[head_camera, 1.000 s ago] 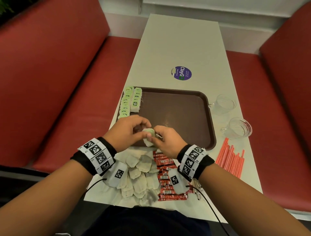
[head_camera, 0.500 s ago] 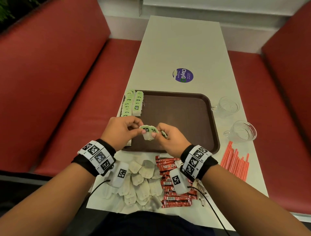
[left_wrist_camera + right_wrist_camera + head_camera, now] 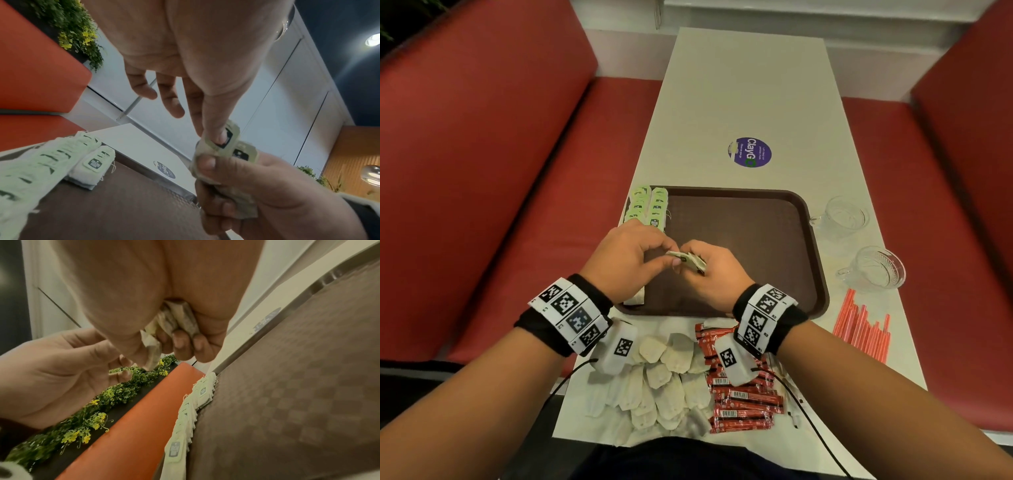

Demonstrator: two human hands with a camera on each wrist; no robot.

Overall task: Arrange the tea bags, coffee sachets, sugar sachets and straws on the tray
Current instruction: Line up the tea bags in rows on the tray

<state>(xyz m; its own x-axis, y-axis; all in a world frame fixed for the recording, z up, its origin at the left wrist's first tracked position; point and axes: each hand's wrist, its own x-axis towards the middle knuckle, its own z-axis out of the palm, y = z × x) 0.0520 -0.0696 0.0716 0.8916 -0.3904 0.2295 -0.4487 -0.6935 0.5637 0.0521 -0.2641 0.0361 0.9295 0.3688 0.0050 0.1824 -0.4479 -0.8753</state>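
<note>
Both hands meet above the brown tray (image 3: 774, 240); right hand (image 3: 717, 274) clutches a few tea bags (image 3: 226, 170), left hand (image 3: 626, 260) pinches their top tag; two tea-bag rows (image 3: 650, 209) line the tray's far-left edge.

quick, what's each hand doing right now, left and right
Left hand: pinching the top tea bag by its tag, thumb and forefinger.
Right hand: closed round a small stack of tea bags.

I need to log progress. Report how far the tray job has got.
Done: two rows of tea bags along the tray left edge. In hand: both hands hold a few tea bags. Left: loose tea bags, coffee sachets, straws lie off the tray.
</note>
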